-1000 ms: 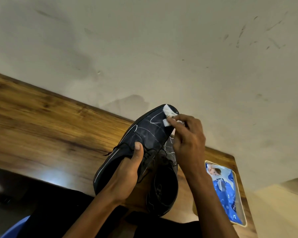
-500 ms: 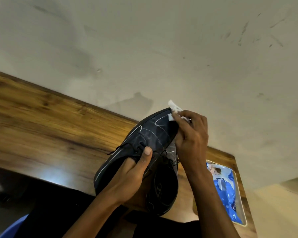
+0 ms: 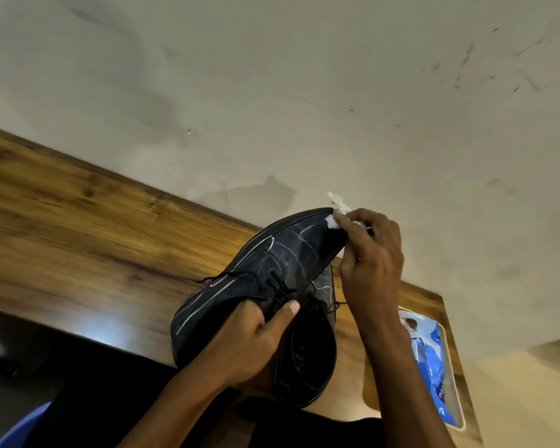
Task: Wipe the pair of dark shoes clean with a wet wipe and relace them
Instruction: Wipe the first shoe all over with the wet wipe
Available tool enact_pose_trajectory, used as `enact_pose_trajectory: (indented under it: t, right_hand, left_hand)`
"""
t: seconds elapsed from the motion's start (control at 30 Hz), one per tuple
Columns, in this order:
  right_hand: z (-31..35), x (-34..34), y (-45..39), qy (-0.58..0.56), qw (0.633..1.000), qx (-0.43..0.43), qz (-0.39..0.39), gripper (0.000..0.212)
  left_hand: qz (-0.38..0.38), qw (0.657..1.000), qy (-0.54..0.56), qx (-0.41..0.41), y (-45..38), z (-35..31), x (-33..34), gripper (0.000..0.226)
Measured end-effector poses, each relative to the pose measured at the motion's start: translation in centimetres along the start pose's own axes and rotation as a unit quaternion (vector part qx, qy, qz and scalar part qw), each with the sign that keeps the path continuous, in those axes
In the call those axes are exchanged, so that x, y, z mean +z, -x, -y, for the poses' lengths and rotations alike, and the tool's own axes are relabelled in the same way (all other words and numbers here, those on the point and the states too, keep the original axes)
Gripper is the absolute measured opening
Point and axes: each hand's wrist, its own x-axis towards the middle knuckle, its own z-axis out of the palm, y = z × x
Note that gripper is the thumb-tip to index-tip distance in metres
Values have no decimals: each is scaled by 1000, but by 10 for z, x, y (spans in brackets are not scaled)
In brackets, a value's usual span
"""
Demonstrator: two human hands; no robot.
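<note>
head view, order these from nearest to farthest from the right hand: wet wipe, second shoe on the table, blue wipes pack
1. wet wipe: pinched in the right hand, at the held shoe's toe.
2. second shoe: on the table, below the hand, behind the held shoe.
3. blue wipes pack: by the table's right edge, farthest.

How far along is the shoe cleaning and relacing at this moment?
Early to midway. Done: nothing can be confirmed as finished. In hand: the left hand grips the raised shoe at its laces while the right hand presses a wet wipe against its toe. Left: the second shoe lies on the wooden table, untouched, and any relacing. The wipe pack sits nearby.
</note>
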Motion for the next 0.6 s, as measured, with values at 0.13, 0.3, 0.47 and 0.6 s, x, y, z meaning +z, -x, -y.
enact_pose_trajectory:
  t: [0.13, 0.3, 0.47, 0.6]
  right_hand:
    - [23, 4, 14, -34, 998, -40, 30, 35]
    - [46, 2, 23, -80, 984, -129, 91, 46]
    - [3, -3, 3, -14, 1000, -24, -8, 44]
    - [25, 2, 18, -50, 998, -46, 9, 41]
  left_hand:
    - [7, 999, -40, 19, -7, 3, 0, 62]
    - [-11, 996, -78, 52, -8, 9, 0, 58]
    - [11, 993, -100, 56, -2, 4, 0, 64]
    - [9, 992, -120, 50, -4, 5, 1, 61]
